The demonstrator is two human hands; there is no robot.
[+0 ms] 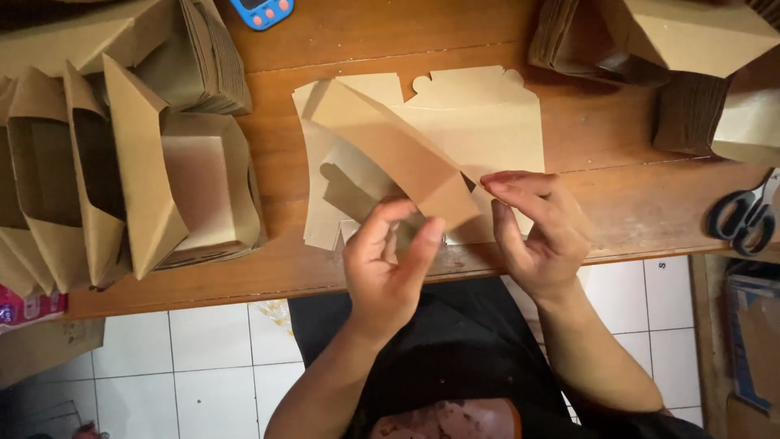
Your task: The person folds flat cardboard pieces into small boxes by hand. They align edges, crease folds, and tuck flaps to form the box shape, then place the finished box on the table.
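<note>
A flat brown cardboard box blank (479,122) lies on the wooden table (634,203), partly folded, with one long flap (390,150) raised diagonally. My left hand (390,264) pinches the near end of that flap between thumb and fingers. My right hand (540,232) grips the blank's near edge just right of the flap, fingertips pointing left.
Several folded open cardboard boxes (138,179) are nested in a row at the left. Stacks of flat blanks (203,57) stand at the back left, more stacks (691,106) at the back right. Black scissors (747,213) lie at the right edge. A blue timer (262,11) sits at the top.
</note>
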